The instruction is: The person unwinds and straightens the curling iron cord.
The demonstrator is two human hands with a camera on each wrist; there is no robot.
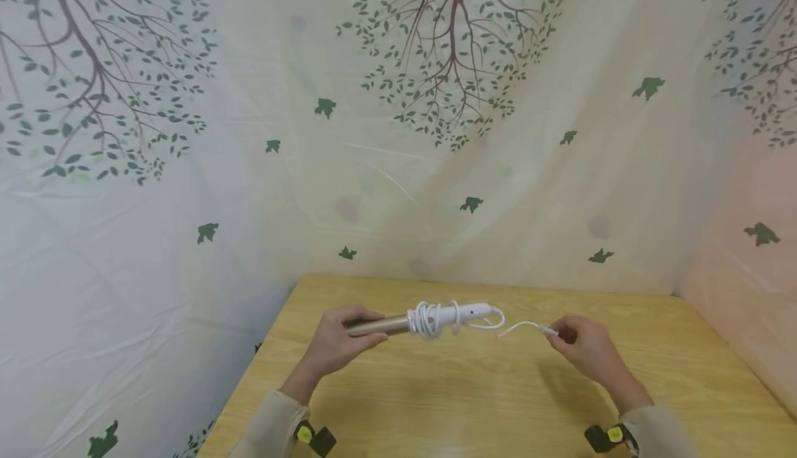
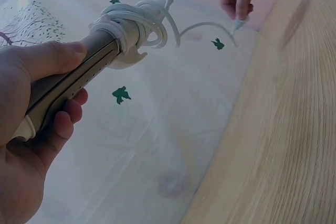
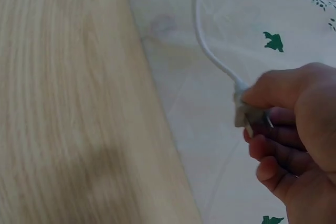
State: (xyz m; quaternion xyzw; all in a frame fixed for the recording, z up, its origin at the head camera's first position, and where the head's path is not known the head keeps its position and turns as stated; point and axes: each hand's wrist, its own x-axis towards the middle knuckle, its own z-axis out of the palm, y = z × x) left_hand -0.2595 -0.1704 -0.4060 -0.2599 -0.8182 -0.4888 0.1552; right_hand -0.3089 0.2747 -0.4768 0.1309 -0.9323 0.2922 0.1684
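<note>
My left hand [image 1: 336, 344] grips a hair straightener [image 1: 394, 324] by its gold-coloured barrel, thumb on one side and fingers on the other. It is held nearly level above the table, its white handle [image 1: 476, 310] pointing right. Several loops of white cord [image 2: 128, 22] are wound around the middle, and the free length runs across to my right hand [image 1: 588, 349]. There the thumb and fingers pinch the white plug [image 3: 244, 109]; its metal prongs show in the right wrist view. Part of the barrel is hidden by the left hand.
Beneath both hands lies a light wood table [image 1: 461, 389]. A pale curtain [image 1: 386, 188] printed with trees and green leaf-like shapes hangs behind it and along the sides. Each wrist wears a strap with a small dark camera [image 1: 322, 441].
</note>
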